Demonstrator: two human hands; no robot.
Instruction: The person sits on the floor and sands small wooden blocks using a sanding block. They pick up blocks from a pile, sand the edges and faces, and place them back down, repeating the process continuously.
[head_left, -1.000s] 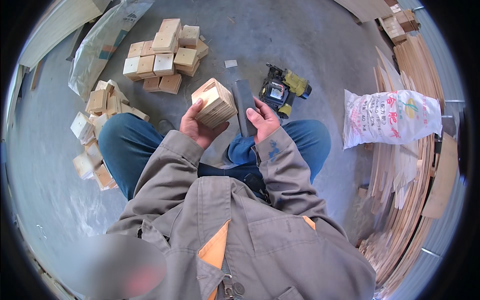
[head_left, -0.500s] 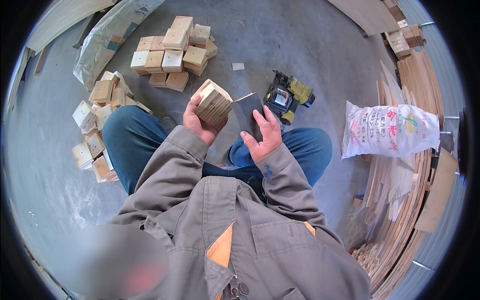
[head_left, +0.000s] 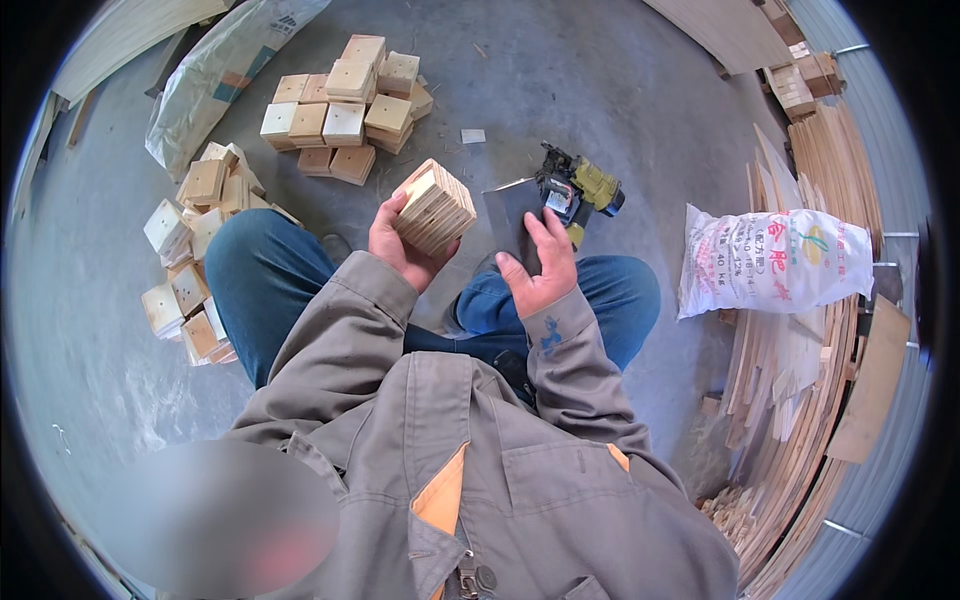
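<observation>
My left hand point(head_left: 408, 245) is wrapped round a plywood block point(head_left: 437, 210), its layered edges facing right and its pale top tilted up. In my right hand point(head_left: 540, 268) is a thin dark grey flat sheet point(head_left: 512, 215), with the fingers laid over it and the thumb on its near side. A narrow gap separates the sheet from the block. Just beyond the sheet, a black and yellow-green device point(head_left: 580, 185) that looks like a power tool lies on the floor, partly covered by the sheet.
Plywood blocks are heaped far left of centre point(head_left: 345, 105) and beside my left knee point(head_left: 205, 230). A filled white sack point(head_left: 775, 262) lies on stacked wood strips point(head_left: 800, 380) at the right. A large pale bag point(head_left: 215, 85) lies far left, and a small white piece point(head_left: 473, 136) on the floor.
My right hand has moved right with the dark sheet, opening a gap between it and the block. My left hand and the block have barely moved.
</observation>
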